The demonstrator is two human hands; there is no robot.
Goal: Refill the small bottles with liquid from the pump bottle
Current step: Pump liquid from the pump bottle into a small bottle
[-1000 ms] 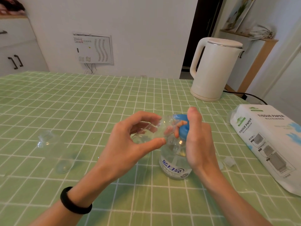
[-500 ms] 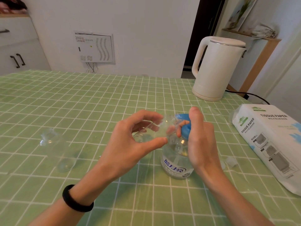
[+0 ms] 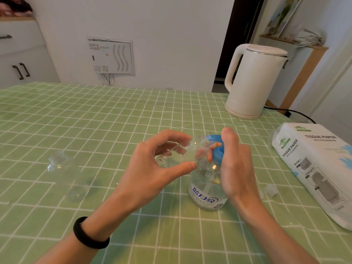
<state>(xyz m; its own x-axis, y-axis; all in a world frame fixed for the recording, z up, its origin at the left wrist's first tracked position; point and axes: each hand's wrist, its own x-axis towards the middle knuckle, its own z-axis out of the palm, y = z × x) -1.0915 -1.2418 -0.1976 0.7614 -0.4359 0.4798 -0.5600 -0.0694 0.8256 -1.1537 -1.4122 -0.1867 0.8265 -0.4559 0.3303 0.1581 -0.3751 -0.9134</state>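
My left hand (image 3: 152, 168) grips a small clear bottle (image 3: 179, 152) tilted on its side, its mouth held against the blue pump head (image 3: 217, 149) of the clear pump bottle (image 3: 207, 189). That pump bottle stands upright on the green checked tablecloth and carries a label with blue writing. My right hand (image 3: 236, 168) wraps round the pump head, thumb up, fingers curled over its top. A second small clear bottle (image 3: 66, 176) lies on its side at the left of the table. A small clear cap (image 3: 271, 189) lies right of the pump bottle.
A white electric kettle (image 3: 253, 80) stands at the back right, its black cord trailing off the edge. A tissue paper pack (image 3: 314, 168) lies along the right edge. White cabinets stand at the far left beyond the table (image 3: 95, 115).
Hands and bottles hold the same pose; only the camera view has shifted slightly.
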